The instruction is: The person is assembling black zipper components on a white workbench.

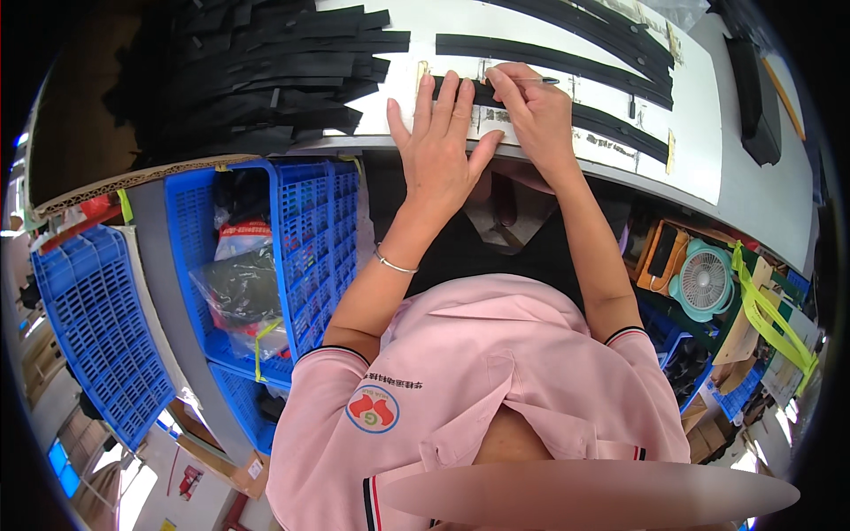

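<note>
My left hand [440,146] lies flat with its fingers spread, the fingertips pressing on a narrow black fabric strip [620,130]. This strip runs left to right along the near side of a white board [699,115] with dark marks and small tan pieces on it. Just to the right, my right hand [540,119] pinches a thin pen-like tool [537,80] with a dark end. The tool's other end is at the strip, partly hidden by the fingers. Beyond the hands, a second black strip [531,56] lies roughly parallel to the first.
A large pile of black strips [257,80] covers the table's left part, and more strips [611,40] lie at the far right. A long black box [754,102] sits at the right edge. Below stand blue plastic crates [305,257] and a small turquoise fan [706,279].
</note>
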Tool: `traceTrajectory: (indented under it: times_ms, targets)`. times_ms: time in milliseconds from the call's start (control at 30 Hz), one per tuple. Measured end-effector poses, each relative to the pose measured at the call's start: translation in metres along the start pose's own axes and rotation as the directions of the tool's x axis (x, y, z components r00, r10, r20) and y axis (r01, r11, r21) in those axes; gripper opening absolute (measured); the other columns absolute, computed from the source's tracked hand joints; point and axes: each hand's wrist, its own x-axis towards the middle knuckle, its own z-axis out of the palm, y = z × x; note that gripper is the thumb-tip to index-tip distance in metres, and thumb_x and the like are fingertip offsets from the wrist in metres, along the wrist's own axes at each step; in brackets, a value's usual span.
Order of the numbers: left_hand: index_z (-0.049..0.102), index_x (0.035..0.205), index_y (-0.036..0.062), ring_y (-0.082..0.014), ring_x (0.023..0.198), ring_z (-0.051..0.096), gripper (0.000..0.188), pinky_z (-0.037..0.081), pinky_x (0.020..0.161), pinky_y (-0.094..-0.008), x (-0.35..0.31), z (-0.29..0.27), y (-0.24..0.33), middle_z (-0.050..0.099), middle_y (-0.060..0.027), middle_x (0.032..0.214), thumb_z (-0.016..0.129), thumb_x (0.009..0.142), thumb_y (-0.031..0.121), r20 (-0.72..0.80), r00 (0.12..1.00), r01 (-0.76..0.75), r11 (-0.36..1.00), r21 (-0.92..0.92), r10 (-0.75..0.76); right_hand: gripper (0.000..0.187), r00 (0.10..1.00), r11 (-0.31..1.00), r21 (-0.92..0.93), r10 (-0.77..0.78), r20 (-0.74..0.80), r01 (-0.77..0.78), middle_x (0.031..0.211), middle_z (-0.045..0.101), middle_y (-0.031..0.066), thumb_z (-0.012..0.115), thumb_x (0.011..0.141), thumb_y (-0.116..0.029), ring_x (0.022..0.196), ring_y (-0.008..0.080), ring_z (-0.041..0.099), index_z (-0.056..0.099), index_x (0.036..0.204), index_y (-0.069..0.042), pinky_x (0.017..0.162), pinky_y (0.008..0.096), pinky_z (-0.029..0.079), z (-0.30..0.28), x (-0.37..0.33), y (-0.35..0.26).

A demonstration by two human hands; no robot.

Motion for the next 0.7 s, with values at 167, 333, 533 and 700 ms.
traceTrajectory:
  times_ms: [167,333,533,700]
  targets:
    - [0.062,0.139,0.0037,-0.0354,0.147,0.04,0.066,0.015,0.116,-0.0698,0.0,0.0,0.001,0.054,-0.0129,0.15,0.076,0.088,0.043,0.004,1.0,-0.001,1.0,0.0,0.001,0.023,0.996,0.998,-0.039,-0.061,-0.066,0.058,0.082,0.075,0.0052,0.069,0.099,-0.023,0.06,0.0156,0.065,0.077,0.097,-0.002,0.059,0.0284,0.05,0.006,-0.002,-0.002]
    - [0.062,0.139,0.0037,-0.0349,0.148,0.038,0.066,0.014,0.117,-0.0696,-0.001,0.0,0.001,0.054,-0.0132,0.15,0.075,0.088,0.043,0.006,1.0,0.003,1.0,0.014,-0.003,0.022,1.0,0.996,0.091,-0.007,-0.026,0.009,0.079,0.075,0.0051,0.069,0.098,-0.024,0.062,0.0157,0.066,0.077,0.096,-0.004,0.061,0.0281,0.051,-0.003,-0.005,-0.004]
    - [0.061,0.14,0.0038,-0.0348,0.149,0.038,0.066,0.014,0.117,-0.0692,-0.001,0.001,0.002,0.053,-0.0134,0.151,0.075,0.089,0.042,0.012,1.0,0.001,1.0,0.016,-0.001,0.024,0.995,0.997,0.077,0.019,0.102,-0.027,0.073,0.072,0.0056,0.069,0.097,-0.027,0.06,0.0159,0.065,0.079,0.093,-0.005,0.058,0.028,0.049,-0.006,-0.006,0.003]
    - [0.061,0.14,0.004,-0.0348,0.148,0.039,0.065,0.013,0.117,-0.0684,0.0,0.001,0.003,0.052,-0.0131,0.152,0.076,0.089,0.04,0.033,0.999,0.006,1.0,0.02,-0.006,0.021,0.984,0.999,0.038,-0.017,0.176,0.01,0.082,0.074,0.0037,0.068,0.099,-0.017,0.067,0.0075,0.061,0.076,0.097,0.002,0.061,0.0238,0.048,-0.012,-0.005,-0.006]
